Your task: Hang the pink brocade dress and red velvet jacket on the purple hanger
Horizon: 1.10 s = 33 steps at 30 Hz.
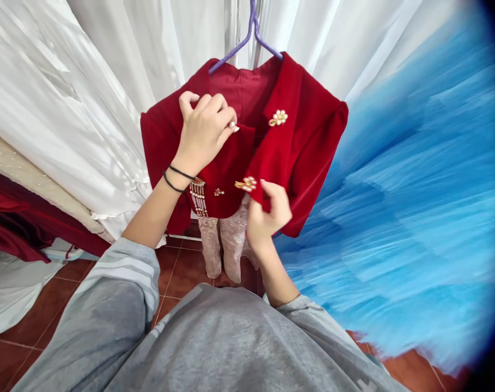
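A short red velvet jacket (321, 130) hangs on a purple hanger (253, 22) in front of me, its front partly open. My left hand (206, 128) is closed over the front panel on the left, fingers curled and fingertips at the panel's edge near the collar. Lower down, my right hand (269, 212) pinches the bottom corner of the other front panel. Just above those fingers sits a pearl-and-gold clasp (246, 184). Another pearl clasp (279, 117) is on the lapel. A beaded tassel brooch (198, 196) hangs below my left wrist, beside a small pearl ornament (219, 192).
White curtains (149, 49) hang behind the jacket. Blue tulle (402, 196) fills the right side. Pinkish sequined fabric (233, 245) hangs below the jacket. At left are dark red cloth (22, 218) and white cloth (14, 299) over the tiled floor (171, 272).
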### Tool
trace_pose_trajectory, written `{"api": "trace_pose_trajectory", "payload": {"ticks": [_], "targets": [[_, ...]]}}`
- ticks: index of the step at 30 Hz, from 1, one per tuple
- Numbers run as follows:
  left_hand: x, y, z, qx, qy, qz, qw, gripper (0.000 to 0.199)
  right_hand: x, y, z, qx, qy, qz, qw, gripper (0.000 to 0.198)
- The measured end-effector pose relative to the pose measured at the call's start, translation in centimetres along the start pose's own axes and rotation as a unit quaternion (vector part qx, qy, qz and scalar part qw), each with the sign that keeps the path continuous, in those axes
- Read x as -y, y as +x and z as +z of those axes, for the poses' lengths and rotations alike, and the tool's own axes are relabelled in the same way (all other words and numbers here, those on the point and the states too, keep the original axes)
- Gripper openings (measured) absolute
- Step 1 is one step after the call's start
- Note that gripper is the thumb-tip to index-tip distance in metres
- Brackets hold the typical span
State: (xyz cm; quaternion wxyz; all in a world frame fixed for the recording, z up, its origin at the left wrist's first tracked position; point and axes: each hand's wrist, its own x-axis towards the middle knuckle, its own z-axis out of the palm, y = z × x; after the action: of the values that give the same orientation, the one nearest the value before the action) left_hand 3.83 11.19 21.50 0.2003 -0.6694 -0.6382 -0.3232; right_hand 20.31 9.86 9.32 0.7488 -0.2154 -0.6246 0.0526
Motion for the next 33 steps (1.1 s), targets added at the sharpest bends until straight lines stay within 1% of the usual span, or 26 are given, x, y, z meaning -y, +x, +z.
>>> {"api": "trace_pose_trajectory", "payload": {"ticks": [2, 4, 7, 9, 10, 12, 13, 14, 16, 18, 19, 20, 21, 22, 23, 24, 25, 26, 27, 28, 30, 33], "targets": [[-0.4, 1.3, 0.1, 0.004, -0.021, -0.009, 1.0, 0.014, 1.4, -1.0, 2.7, 0.061, 0.043, -0.011, 0.997, 0.023], [-0.4, 2.5, 0.6, 0.015, -0.05, -0.02, 0.998, 0.01, 1.5, -2.1, 5.8, 0.121, 0.069, 0.01, 0.99, 0.03], [0.4, 3.6, 1.7, 0.009, -0.088, -0.029, 0.996, 0.009, -0.4, -3.9, 9.5, 0.188, 0.059, 0.052, 0.979, 0.038], [0.8, 3.7, 1.9, 0.005, -0.106, -0.02, 0.994, 0.01, -1.9, -4.6, 10.9, 0.206, 0.041, 0.069, 0.975, 0.042], [0.9, 3.6, 1.9, 0.01, -0.112, -0.013, 0.994, 0.015, -2.4, -4.7, 11.3, 0.211, 0.039, 0.079, 0.974, 0.043], [0.9, 3.4, 1.7, 0.036, -0.119, 0.003, 0.992, 0.03, -2.9, -4.7, 11.5, 0.216, 0.053, 0.098, 0.97, 0.045], [0.9, 3.4, 1.6, 0.052, -0.116, 0.012, 0.992, 0.035, -2.8, -4.5, 11.4, 0.222, 0.064, 0.101, 0.968, 0.045], [1.0, 3.4, 1.6, 0.065, -0.112, 0.019, 0.991, 0.035, -2.6, -4.4, 11.1, 0.229, 0.073, 0.099, 0.966, 0.045], [1.4, 3.5, 1.7, 0.068, -0.104, 0.019, 0.992, 0.024, -1.9, -4.6, 10.0, 0.241, 0.08, 0.084, 0.964, 0.044], [2.2, 3.7, 2.1, 0.051, -0.111, 0.01, 0.993, 0.013, -1.2, -6.0, 8.2, 0.243, 0.082, 0.083, 0.963, 0.038], [2.6, 3.8, 2.3, 0.043, -0.119, 0.008, 0.992, 0.012, -1.1, -7.1, 7.1, 0.236, 0.083, 0.1, 0.963, 0.032], [3.0, 3.9, 2.5, 0.037, -0.126, 0.01, 0.991, 0.01, -1.1, -8.5, 5.9, 0.221, 0.085, 0.14, 0.961, 0.025], [3.3, 4.0, 2.7, 0.035, -0.131, 0.015, 0.991, 0.009, -1.3, -10.0, 4.8, 0.196, 0.092, 0.205, 0.954, 0.018], [3.5, 4.1, 2.8, 0.035, -0.132, 0.021, 0.99, 0.009, -1.8, -11.6, 3.7, 0.156, 0.108, 0.306, 0.933, 0.015], [3.6, 4.1, 2.8, 0.037, -0.127, 0.027, 0.991, 0.01, -2.4, -12.9, 2.8, 0.108, 0.131, 0.424, 0.89, 0.018], [3.6, 4.1, 2.9, 0.042, -0.118, 0.036, 0.992, 0.012, -3.3, -14.0, 2.1, 0.062, 0.156, 0.537, 0.827, 0.025], [3.5, 4.1, 2.9, 0.049, -0.107, 0.045, 0.992, 0.014, -4.3, -14.7, 1.5, 0.03, 0.183, 0.626, 0.758, 0.031], [3.5, 4.0, 2.9, 0.055, -0.097, 0.054, 0.992, 0.017, -5.4, -15.1, 1.0, 0.014, 0.211, 0.685, 0.697, 0.033], [3.4, 4.0, 2.8, 0.057, -0.09, 0.061, 0.992, 0.019, -6.5, -15.1, 0.6, 0.016, 0.237, 0.718, 0.654, 0.031], [3.4, 3.9, 2.8, 0.057, -0.087, 0.064, 0.992, 0.02, -7.4, -14.9, 0.3, 0.029, 0.259, 0.729, 0.633, 0.027], [3.5, 3.9, 2.8, 0.049, -0.091, 0.06, 0.993, 0.018, -8.7, -14.3, -0.4, 0.054, 0.297, 0.728, 0.616, 0.025], [3.8, 3.8, 2.9, 0.041, -0.099, 0.047, 0.993, 0.014, -8.6, -14.4, -1.3, 0.078, 0.334, 0.722, 0.601, 0.028]]}}
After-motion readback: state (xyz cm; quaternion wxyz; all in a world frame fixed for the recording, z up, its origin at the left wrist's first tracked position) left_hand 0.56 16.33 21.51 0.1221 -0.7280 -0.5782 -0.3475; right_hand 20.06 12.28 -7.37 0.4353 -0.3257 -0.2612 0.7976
